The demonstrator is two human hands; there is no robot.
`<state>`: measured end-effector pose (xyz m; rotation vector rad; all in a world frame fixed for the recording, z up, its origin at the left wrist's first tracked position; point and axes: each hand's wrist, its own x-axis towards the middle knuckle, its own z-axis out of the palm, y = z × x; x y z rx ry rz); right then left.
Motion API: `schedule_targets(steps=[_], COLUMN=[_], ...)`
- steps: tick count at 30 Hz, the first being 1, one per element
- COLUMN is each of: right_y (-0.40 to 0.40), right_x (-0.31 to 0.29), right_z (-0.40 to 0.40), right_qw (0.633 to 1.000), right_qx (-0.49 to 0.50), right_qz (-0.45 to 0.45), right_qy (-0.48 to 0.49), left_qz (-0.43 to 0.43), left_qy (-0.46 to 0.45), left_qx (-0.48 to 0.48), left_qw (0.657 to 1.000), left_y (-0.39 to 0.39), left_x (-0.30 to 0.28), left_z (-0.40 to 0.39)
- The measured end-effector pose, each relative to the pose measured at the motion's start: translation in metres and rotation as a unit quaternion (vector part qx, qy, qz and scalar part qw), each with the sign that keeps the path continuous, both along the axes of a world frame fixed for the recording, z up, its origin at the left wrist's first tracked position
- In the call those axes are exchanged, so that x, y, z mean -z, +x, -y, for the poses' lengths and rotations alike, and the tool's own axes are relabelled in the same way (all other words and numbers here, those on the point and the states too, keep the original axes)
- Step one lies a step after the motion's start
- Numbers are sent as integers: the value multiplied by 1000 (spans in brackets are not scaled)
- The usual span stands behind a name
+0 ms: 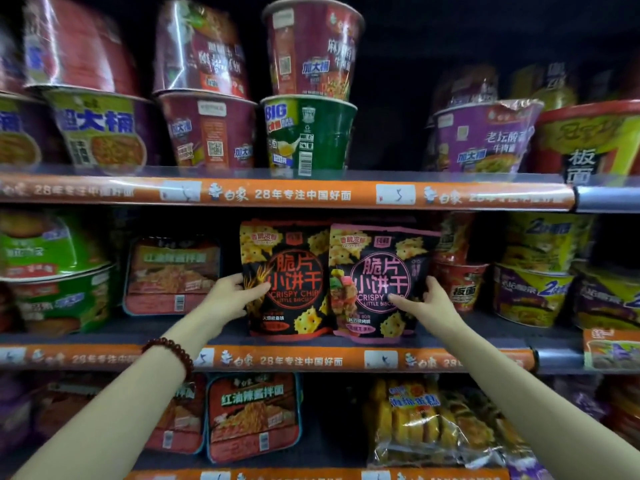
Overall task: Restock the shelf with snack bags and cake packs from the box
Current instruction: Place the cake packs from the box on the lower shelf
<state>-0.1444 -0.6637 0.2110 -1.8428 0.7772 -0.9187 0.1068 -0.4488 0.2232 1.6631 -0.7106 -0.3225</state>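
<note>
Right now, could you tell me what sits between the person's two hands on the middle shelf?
In the head view, two upright black biscuit bags: the orange-trimmed bag held by the left hand and the pink-trimmed bag held by the right hand.

Two snack bags stand upright side by side on the middle shelf [491,336], the left bag [285,278] touching the right bag [381,282]. The left hand [235,294] grips the left bag's outer edge; the right hand [433,303] holds the right bag's. Noodle cups [308,133] stack on the shelf above. A cake pack [426,424] lies on the shelf below, right of a noodle tray [252,417].
</note>
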Motion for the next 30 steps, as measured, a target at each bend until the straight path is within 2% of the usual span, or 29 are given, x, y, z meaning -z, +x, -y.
schedule_targets(steps=[3,6,17,30], right_y=[6,6,5,9], right_x=[12,12,13,21], right_z=[7,11,23,11], right_qw=[998,997,991,997], right_qx=[-24,-44,-108,-58], right_qz=[51,64,71,49], right_qy=[35,31,31,-22], left_qz=[-56,-67,-14,18], left_qy=[-34,-42,-12,-17], left_qx=[29,67,77,70], left_qw=[997,995,997,997], left_y=[-5,-5,13,7], left_x=[7,10,15,24], left_z=[7,5,-7,8])
